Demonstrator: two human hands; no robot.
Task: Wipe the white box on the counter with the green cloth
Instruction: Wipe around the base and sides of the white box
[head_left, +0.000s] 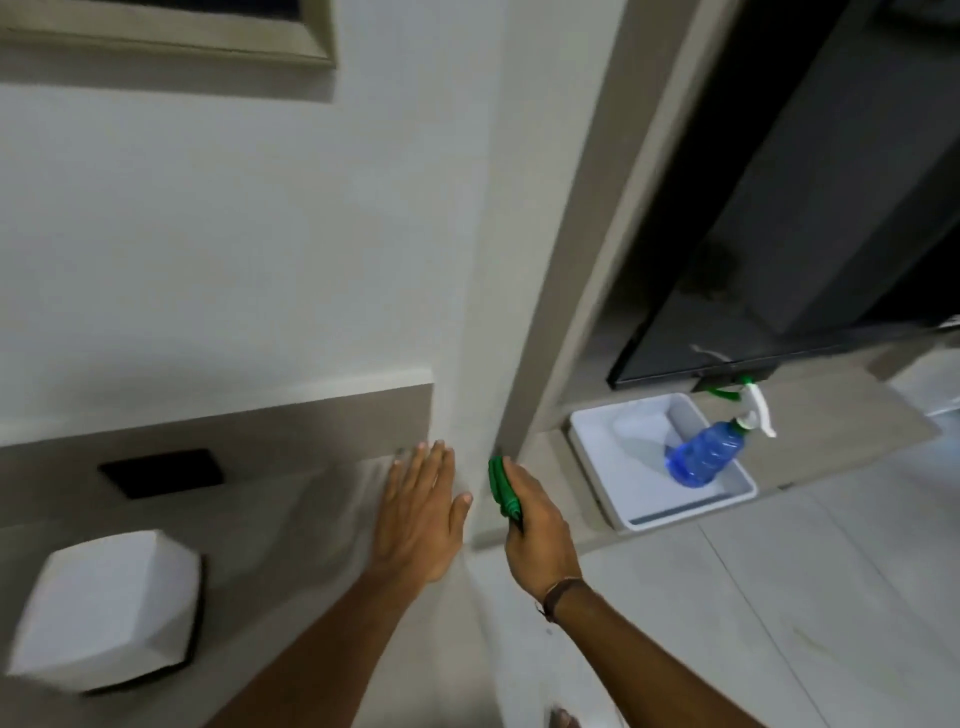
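The right hand is closed around a bunched green cloth, most of which is hidden inside the fist, with only a folded end sticking out past the thumb side toward the wall corner. The left hand is flat and open, fingers together and extended, palm down over the far right end of the grey counter, holding nothing; whether it touches the surface cannot be told. The white box, blurred and with bevelled corners, sits on the same counter at the near left, well apart from both hands and from the cloth. A black rectangular plate lies on the counter's back panel, far of the box. To the right, past the wall corner, a white tray rests on a lower ledge beneath a dark screen, with a blue spray bottle lying tilted inside it. A brown band circles the right wrist.
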